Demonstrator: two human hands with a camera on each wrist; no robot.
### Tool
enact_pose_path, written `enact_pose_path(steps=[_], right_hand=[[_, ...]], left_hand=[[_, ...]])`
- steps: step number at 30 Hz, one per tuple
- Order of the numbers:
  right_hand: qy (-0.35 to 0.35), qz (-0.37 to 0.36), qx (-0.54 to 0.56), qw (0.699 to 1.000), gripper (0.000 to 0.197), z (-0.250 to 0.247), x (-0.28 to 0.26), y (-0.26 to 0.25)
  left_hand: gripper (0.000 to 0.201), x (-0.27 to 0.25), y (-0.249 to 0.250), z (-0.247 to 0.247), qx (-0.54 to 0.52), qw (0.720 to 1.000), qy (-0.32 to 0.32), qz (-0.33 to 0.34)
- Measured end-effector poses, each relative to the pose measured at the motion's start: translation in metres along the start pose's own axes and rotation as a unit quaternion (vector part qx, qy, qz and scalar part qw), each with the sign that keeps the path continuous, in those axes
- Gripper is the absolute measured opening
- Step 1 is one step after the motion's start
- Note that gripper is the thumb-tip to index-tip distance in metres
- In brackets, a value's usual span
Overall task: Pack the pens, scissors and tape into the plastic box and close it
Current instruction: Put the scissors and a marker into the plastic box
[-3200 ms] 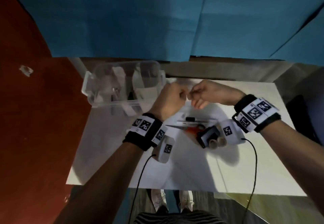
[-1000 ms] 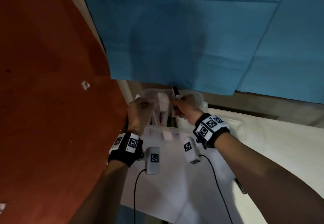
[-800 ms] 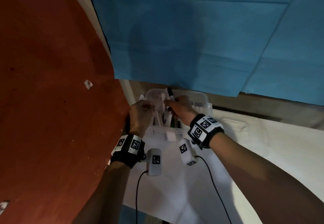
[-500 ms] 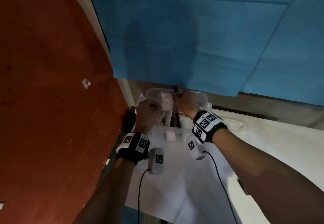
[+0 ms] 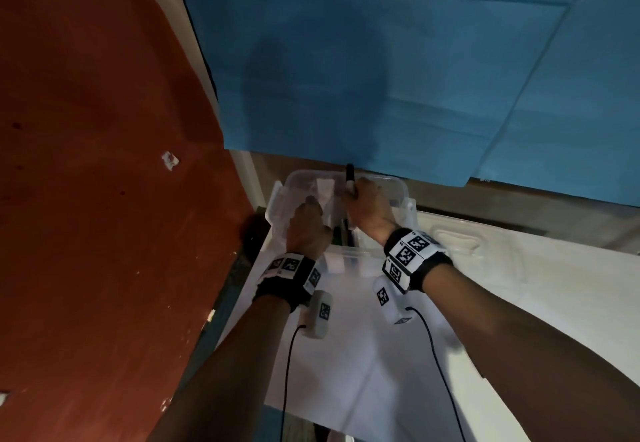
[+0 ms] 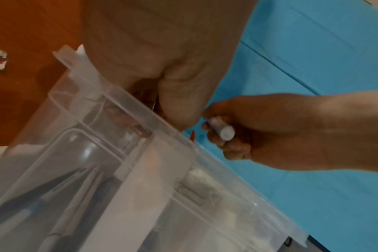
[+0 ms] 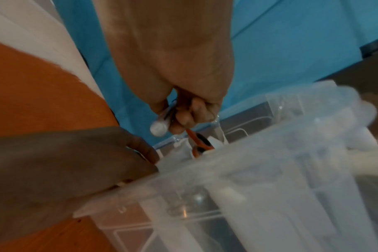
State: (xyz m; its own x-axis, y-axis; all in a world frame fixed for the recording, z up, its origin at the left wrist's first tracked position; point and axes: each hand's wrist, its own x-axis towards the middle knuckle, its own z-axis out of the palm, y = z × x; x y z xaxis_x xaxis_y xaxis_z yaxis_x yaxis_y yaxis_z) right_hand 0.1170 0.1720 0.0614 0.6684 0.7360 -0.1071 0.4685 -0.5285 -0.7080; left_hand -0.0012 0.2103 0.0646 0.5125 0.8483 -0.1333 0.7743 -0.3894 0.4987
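- Holds the left grip (image 5: 308,223) curled over the left rim of the plastic box (image 5: 398,187), fingers hooked inside the wall and showing through the clear plastic in the left wrist view; steadies the box at the far left corner of the white tabletop (image 5: 346,355).
- Shows several packed pens (image 6: 54,196) lying lengthwise in a narrow compartment just right of that hand, so counts this part of the packing as largely done.
- Keeps the right grip (image 5: 367,206) wrapped round one more pen (image 5: 349,177), white barrel upright and black cap poking out above the fist, over the middle of the box and not yet let go.
- Shows the scissors (image 7: 200,143) just below those fingers, orange handles partly down inside the box; cannot tell whether held along with the pen or merely leaning there.
- Cannot make out the tape anywhere: some pale shapes in the right compartment, too blurred to name.
- Leaves what looks like the clear lid (image 5: 460,244) flat on the tabletop to the right of the box, well apart from both hands, so the box stands open.
- Judges the job past halfway: still to do are dropping this pen, settling the scissors, confirming the tape, then fetching the lid and pressing it shut.
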Motion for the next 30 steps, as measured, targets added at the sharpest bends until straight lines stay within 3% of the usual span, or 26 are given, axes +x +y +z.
enact_pose_path(steps=[4,7,10,13,19,21,26,28,30], right_hand=[[-0.079,-0.03,-0.047,0.995,0.033,0.009,-0.008,-0.007],[-0.053,0.019,-0.101,0.993,0.042,0.017,-0.01,0.001],[-0.066,0.007,-0.103,0.992,0.045,0.015,-0.013,0.001],[-0.092,-0.015,-0.113,0.989,0.048,0.006,-0.014,0.003],[-0.115,-0.014,-0.056,0.992,0.016,-0.047,-0.026,0.007],[-0.101,-0.038,-0.032,0.994,0.022,-0.073,-0.036,0.018],[-0.153,-0.015,-0.044,0.987,0.025,-0.136,-0.073,0.07],[-0.18,0.014,-0.044,0.983,0.026,-0.153,-0.087,0.105],[-0.201,0.052,-0.036,0.978,0.022,-0.164,-0.105,0.144]], left_hand=[[0.034,0.002,-0.002,0.001,-0.029,0.999,0.009,-0.026],[0.024,0.001,-0.004,0.0,-0.034,0.999,0.022,-0.025],[0.021,0.001,-0.005,0.001,-0.051,0.998,0.02,-0.023],[0.018,0.004,-0.005,0.003,-0.063,0.998,0.023,0.004],[0.009,0.001,0.019,-0.001,-0.088,0.992,0.046,0.071],[0.014,-0.003,0.038,0.008,-0.081,0.99,0.042,0.109],[0.01,-0.044,0.098,0.051,-0.077,0.974,0.0,0.215],[0.016,-0.061,0.116,0.079,-0.066,0.963,-0.048,0.255],[0.02,-0.077,0.124,0.112,-0.044,0.959,-0.127,0.251]])
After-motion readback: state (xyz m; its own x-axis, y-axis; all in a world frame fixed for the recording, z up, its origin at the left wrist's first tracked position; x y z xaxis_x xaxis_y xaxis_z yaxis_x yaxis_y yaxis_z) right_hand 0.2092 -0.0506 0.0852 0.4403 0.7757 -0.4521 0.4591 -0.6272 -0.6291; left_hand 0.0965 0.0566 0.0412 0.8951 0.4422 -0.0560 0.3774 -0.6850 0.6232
